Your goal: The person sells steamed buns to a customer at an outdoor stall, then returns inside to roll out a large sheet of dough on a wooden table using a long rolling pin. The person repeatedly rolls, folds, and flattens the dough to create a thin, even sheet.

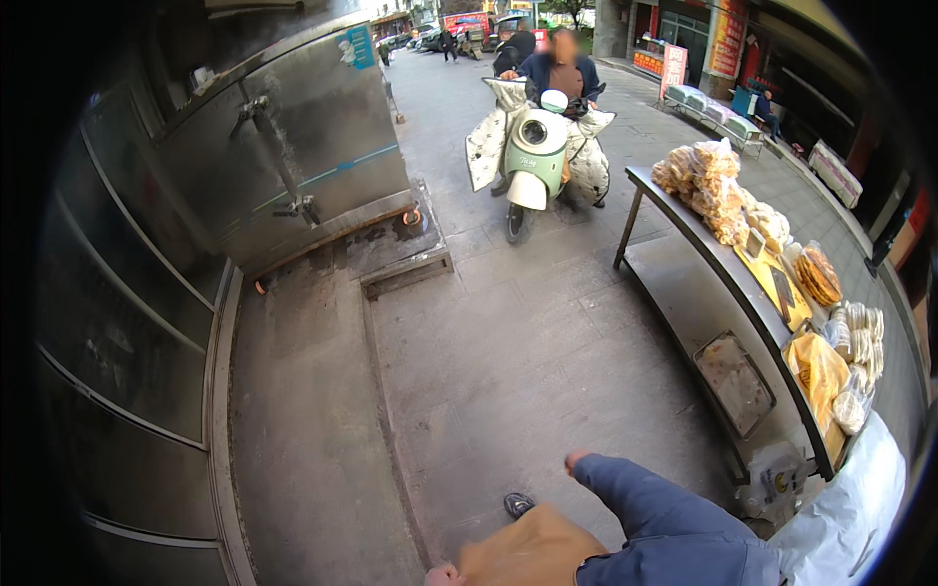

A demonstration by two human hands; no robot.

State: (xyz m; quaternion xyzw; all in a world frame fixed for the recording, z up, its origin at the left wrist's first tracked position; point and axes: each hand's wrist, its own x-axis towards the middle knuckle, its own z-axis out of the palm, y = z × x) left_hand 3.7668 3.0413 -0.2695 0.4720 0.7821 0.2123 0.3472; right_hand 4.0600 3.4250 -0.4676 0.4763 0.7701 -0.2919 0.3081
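Observation:
At the bottom, my right hand (pixel 577 461) reaches forward from a dark blue sleeve, over the paving; its fingers are blurred and mostly hidden by the cuff, and no object shows in it. My left hand (pixel 445 575) is cut by the lower edge, beside a brown apron (pixel 531 549); what it holds, if anything, cannot be seen. One dark shoe (pixel 519 504) shows beyond the apron. To the right stands a metal table (pixel 703 275) with bagged food (pixel 707 183), a yellow cutting board (pixel 773 282) bearing a dark-bladed knife (pixel 783 293), and stacked pale flatbreads (pixel 861 333).
A person behind a green and white scooter (pixel 538 150) faces me ahead. A wheeled stainless steel unit (pixel 293 154) stands at upper left, near a low step (pixel 407 271). Glass doors (pixel 139 366) line the left. A tray (pixel 734 381) lies on the table's lower shelf.

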